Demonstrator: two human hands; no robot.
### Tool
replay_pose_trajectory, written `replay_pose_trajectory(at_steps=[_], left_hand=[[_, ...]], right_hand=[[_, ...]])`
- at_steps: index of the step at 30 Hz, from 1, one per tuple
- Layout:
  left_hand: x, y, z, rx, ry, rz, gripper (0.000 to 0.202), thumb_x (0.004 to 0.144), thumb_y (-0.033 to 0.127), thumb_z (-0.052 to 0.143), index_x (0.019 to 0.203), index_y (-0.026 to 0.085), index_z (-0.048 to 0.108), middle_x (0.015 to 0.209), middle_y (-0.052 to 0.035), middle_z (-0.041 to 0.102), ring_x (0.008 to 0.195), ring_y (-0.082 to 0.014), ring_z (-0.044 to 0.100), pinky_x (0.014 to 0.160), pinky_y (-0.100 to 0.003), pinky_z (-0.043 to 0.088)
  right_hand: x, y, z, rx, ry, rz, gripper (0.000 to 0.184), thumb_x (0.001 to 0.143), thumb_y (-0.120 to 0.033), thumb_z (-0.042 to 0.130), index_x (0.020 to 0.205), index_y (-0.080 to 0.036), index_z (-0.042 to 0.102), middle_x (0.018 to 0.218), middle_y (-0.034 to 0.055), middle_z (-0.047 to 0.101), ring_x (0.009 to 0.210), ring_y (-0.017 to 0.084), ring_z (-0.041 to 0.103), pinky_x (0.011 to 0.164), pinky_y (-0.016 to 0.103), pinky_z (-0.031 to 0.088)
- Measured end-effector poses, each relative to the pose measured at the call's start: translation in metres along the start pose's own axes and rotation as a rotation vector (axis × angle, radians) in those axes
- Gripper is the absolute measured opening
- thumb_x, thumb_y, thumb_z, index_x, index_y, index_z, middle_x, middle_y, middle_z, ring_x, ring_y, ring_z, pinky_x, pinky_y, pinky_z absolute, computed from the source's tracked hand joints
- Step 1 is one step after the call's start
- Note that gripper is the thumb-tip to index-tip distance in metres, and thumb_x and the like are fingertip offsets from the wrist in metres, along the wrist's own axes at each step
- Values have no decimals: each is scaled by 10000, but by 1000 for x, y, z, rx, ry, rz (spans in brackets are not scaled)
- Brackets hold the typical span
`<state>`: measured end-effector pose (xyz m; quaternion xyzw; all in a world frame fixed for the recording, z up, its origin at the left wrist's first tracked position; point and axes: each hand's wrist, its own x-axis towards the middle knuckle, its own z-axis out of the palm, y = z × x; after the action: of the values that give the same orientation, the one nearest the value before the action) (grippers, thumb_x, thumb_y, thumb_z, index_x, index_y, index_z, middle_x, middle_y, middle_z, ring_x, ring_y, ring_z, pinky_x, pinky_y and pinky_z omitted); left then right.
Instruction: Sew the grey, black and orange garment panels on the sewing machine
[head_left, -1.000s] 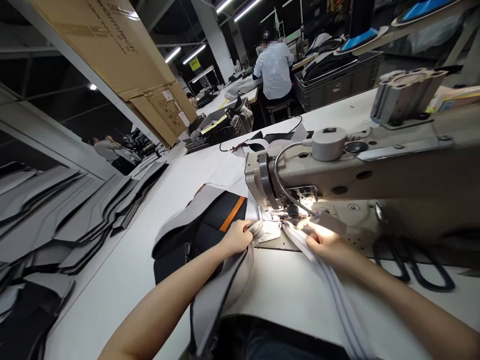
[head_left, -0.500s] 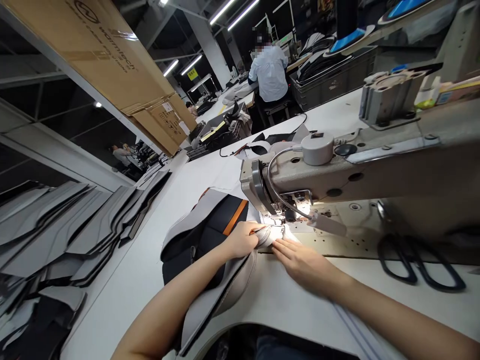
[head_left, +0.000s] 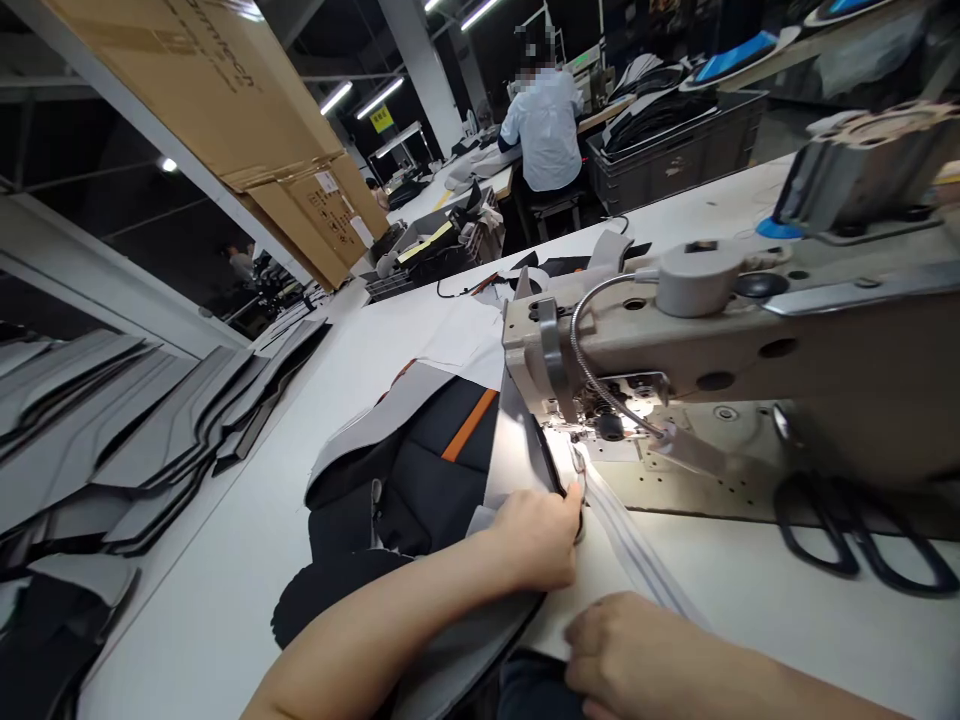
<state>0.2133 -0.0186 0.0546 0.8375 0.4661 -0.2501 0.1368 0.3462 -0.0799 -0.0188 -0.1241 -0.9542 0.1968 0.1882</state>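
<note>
My left hand (head_left: 541,535) is closed on the edge of a grey and black sewn fabric piece (head_left: 427,480) with an orange stripe, just in front of the sewing machine's (head_left: 600,360) lit needle area. Under the left forearm, part of the fabric is hidden. A white strip (head_left: 634,550) runs from the needle area towards the front right. My right hand (head_left: 634,645) is off the fabric, near the table's front edge. Its fingers are loosely bent, with the thumb apart, and nothing shows between them.
Black-handled scissors (head_left: 862,535) lie at the machine's base on the right. Stacks of grey fabric panels (head_left: 165,430) are at the left. Fabric scraps (head_left: 555,270) lie behind the machine. Beyond are cardboard boxes (head_left: 300,220), a grey crate (head_left: 675,155) and a seated person (head_left: 551,130).
My right hand has left the fabric by the needle and drawn back towards me. My left hand has come nearer and to the right, still gripping fabric. The white strip now shows. The view has shifted.
</note>
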Motion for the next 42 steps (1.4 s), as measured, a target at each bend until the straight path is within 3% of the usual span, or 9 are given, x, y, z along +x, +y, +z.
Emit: replay_pose_trajectory(at_steps=[2, 6, 10, 16, 24, 30, 36, 42], left_hand=[[0, -2, 7, -39, 27, 19, 787, 696, 239, 494, 1412, 1, 268, 960, -186, 669, 799, -317, 648, 643, -393, 510], [0, -1, 17, -74, 115, 7, 786, 701, 284, 484, 1405, 1, 278, 944, -181, 658, 780, -311, 638, 626, -392, 513], [1, 3, 28, -55, 189, -41, 801, 690, 286, 487, 1402, -18, 280, 899, -184, 639, 728, -296, 624, 584, -379, 509], [3, 2, 31, -80, 188, -53, 788, 695, 294, 479, 1400, -5, 294, 898, -185, 630, 738, -294, 623, 606, -383, 516], [17, -3, 11, -150, 123, -133, 846, 698, 336, 485, 1446, 65, 197, 937, -171, 652, 809, -317, 639, 680, -410, 518], [23, -3, 2, -168, 62, -185, 878, 692, 354, 503, 1447, 34, 188, 954, -188, 658, 856, -323, 640, 715, -399, 511], [22, -4, 4, -202, 117, -173, 802, 670, 331, 491, 1392, 32, 310, 917, -173, 663, 806, -334, 644, 679, -415, 516], [31, -10, 8, -196, 220, -149, 702, 660, 330, 494, 1297, 47, 419, 933, -156, 655, 812, -321, 635, 696, -416, 518]], right_hand=[[-19, 21, -16, -71, 61, 148, 235, 822, -124, 409, 739, -207, 613, 631, 11, 596, 544, 150, 545, 535, 263, 431], [-32, 87, -25, -299, 311, 493, 333, 853, -141, 361, 1048, -174, 629, 811, 88, 638, 665, 192, 587, 581, 287, 442], [-16, 119, -10, -230, 363, 572, 313, 888, -212, 376, 1069, -150, 624, 888, 107, 651, 762, 205, 614, 674, 297, 498], [-3, 116, 5, -177, 354, 544, 309, 892, -204, 401, 1118, -145, 603, 957, 111, 650, 875, 194, 618, 767, 286, 516], [-6, 117, 7, -198, 278, 584, 417, 885, -199, 383, 1263, -87, 520, 990, 179, 645, 822, 252, 626, 721, 377, 524], [-7, 117, 5, -160, 425, 660, 330, 922, -274, 362, 1134, -165, 592, 940, 116, 667, 838, 225, 639, 719, 333, 522], [-4, 112, 6, -79, 427, 574, 324, 925, -250, 361, 1141, -176, 591, 927, 101, 684, 874, 208, 644, 795, 326, 524], [-5, 118, 5, -100, 368, 629, 332, 905, -255, 414, 1184, -179, 578, 877, 97, 685, 812, 213, 653, 733, 323, 541]])
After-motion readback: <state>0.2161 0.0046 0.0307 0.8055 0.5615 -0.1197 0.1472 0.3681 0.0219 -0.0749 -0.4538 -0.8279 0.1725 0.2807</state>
